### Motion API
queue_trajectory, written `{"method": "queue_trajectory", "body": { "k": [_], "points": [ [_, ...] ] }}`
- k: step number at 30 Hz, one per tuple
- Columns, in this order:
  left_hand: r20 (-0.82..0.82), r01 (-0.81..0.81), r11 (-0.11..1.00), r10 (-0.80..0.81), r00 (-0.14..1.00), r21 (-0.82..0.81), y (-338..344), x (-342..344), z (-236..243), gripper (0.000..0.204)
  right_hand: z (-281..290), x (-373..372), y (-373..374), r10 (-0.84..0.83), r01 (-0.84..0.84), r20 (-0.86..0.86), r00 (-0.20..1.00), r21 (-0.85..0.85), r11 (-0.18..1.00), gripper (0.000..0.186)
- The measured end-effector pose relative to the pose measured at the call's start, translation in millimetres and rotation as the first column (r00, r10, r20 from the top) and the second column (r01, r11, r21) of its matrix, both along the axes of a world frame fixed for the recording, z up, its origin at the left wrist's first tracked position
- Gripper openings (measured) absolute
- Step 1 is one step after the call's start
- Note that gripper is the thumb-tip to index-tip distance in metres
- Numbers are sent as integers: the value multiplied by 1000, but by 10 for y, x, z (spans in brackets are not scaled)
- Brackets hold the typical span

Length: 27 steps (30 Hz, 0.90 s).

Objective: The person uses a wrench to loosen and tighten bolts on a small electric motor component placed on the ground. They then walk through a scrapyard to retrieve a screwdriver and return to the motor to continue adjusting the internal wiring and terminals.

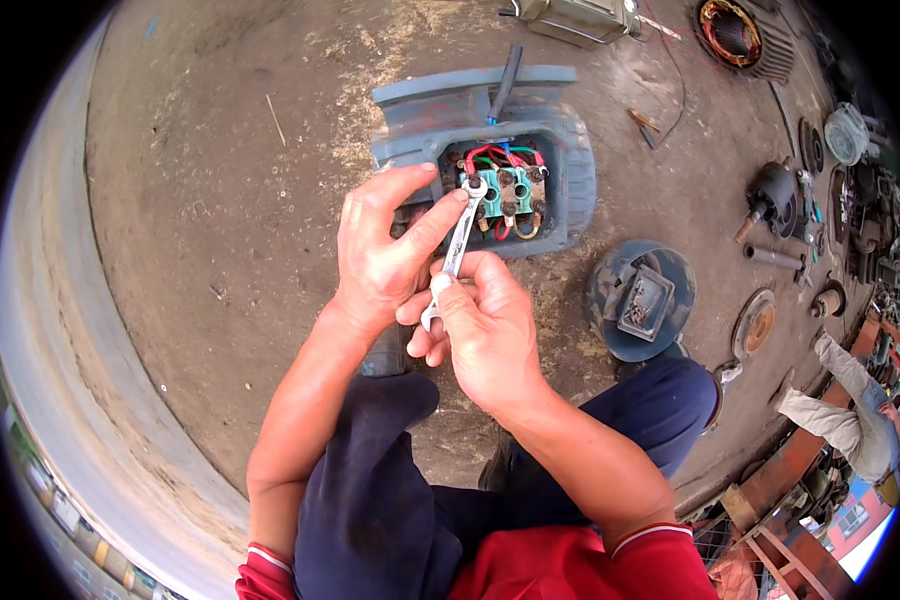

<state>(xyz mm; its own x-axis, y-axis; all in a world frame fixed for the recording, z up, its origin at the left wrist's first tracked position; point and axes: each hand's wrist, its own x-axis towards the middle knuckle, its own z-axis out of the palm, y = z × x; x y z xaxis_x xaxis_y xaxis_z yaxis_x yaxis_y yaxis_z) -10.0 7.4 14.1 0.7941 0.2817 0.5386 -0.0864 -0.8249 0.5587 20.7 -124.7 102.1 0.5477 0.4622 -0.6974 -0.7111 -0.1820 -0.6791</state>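
A grey-blue electric motor (440,115) lies on the ground before me, its terminal box (570,215) uncovered. Inside sits a green terminal block (523,190) with bolts, metal links and red, green and blue wires. My right hand (485,325) grips a combination wrench (460,235) near its open end, thumb on top. The wrench's ring end is at a terminal bolt on the left of the block. My left hand (385,235) has its fingers apart, the index fingertip at the ring end. A dark cable (506,85) runs out of the box at the far side.
At the right stands a dark round tub (670,345) with a small metal tray (646,305) of small parts. Farther right lie motor parts, tools and a rusty disc (755,323). A motor stator with copper windings (727,35) lies at the upper right. Another person's trousered legs (840,410) show beyond.
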Motion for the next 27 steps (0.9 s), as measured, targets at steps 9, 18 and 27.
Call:
{"method": "queue_trajectory", "body": {
  "k": [9, 18, 27],
  "points": [
    [15, -33, 990, 36, 999, -139, -69, -61, -75, 49, 221, 405, -443, -150, 162, 109, 983, -108, 981, 12],
    [-4, -221, 865, 246, 969, -450, 176, -225, -85, 36, 395, 1534, 461, 396, -79, 744, 538, -423, 903, 25],
    [-77, -332, 669, 381, 921, -665, 355, -315, -280, 40, 239, 246, 684, 677, -308, 589, -441, -808, 502, 20]
  ]
}}
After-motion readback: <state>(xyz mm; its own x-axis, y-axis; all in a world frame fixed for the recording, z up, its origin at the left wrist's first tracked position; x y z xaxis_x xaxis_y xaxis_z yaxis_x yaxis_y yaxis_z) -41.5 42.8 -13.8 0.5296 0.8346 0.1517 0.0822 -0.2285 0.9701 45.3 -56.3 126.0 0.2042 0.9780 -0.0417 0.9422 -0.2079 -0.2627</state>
